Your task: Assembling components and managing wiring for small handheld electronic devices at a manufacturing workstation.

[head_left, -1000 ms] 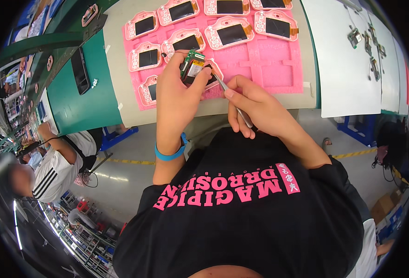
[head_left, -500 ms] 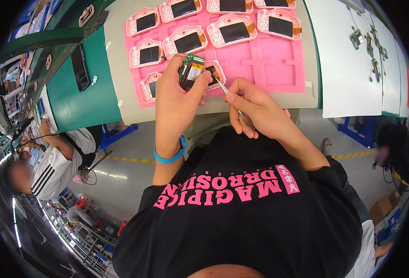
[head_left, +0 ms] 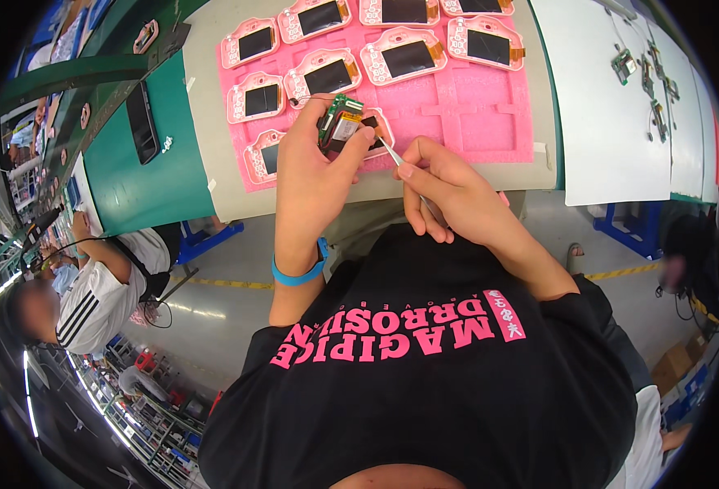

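Note:
My left hand point(head_left: 317, 167) is closed round a green circuit board point(head_left: 343, 107) with a silver battery point(head_left: 346, 128) on it. A thin dark wire runs off the board to a small round black part point(head_left: 295, 102). Between thumb and fingers of my right hand point(head_left: 449, 186) is a pair of metal tweezers point(head_left: 392, 154). Its tip points at a small dark piece beside my left thumb; whether it grips that piece I cannot tell. Partly hidden under the board and my left hand lies a pink housing point(head_left: 386, 130) in the tray.
A pink foam tray point(head_left: 480, 101) holds several pink housings with dark screens point(head_left: 328, 77). On the green mat point(head_left: 182, 147) at left lies a black phone point(head_left: 142, 122). More circuit boards point(head_left: 623, 67) with wires rest on a white sheet point(head_left: 600, 147) at right. Another person point(head_left: 107, 285) sits at left.
The circuit board in my left hand has tilted slightly and shifted a little. The tweezers' tip stays close to the board's right side. My right hand has barely moved.

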Demonstrator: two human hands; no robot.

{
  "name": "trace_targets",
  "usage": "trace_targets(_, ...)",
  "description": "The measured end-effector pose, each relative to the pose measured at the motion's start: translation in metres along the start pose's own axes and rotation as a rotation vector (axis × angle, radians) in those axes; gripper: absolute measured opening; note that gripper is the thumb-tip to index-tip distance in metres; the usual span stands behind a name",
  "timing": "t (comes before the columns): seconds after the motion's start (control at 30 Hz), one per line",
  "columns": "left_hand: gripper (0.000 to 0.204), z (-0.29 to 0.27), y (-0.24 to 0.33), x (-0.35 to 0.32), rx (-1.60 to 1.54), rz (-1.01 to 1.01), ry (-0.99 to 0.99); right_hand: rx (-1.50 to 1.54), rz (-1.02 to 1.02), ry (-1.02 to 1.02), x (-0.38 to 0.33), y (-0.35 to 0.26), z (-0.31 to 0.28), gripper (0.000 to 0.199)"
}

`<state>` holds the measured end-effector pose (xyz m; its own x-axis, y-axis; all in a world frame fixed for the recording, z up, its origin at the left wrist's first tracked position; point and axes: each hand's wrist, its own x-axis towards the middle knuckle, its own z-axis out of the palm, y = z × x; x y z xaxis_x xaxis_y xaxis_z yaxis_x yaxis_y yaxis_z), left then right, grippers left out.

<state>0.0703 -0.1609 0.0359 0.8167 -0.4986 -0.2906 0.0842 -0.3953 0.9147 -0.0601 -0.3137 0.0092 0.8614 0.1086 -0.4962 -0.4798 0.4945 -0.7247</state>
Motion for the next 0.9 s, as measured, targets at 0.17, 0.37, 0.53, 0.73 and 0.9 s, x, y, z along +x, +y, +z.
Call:
trace_targets(0.17, 0.040, -0.001, -0.001, 0.000, -0.006, 0.002, 0.002, 0.003, -0.001, -0.003, 0.001, 0.004, -0.002, 0.015)
trace_targets(0.37, 0.034, -0.004, 0.001, -0.006, -0.016, 0.004, -0.013, 0.007, -0.022, -0.046, -0.001, 0.004, -0.003, 0.013)
trace_targets(0.53, 0.026, -0.024, 0.001, -0.018, -0.078, -0.117, -0.139, -0.060, -0.087, -0.020, -0.006, 0.004, 0.001, 0.009)
trace_targets(0.73, 0.018, -0.026, -0.006, -0.022, -0.193, -0.186, -0.255, -0.324, -0.258, 0.057, -0.007, 0.012, 0.004, 0.006)
trace_targets(0.9, 0.015, -0.025, -0.011, -0.021, -0.222, -0.148, -0.269, -0.413, -0.254, 0.127, -0.010, 0.008, 0.005, 0.006)
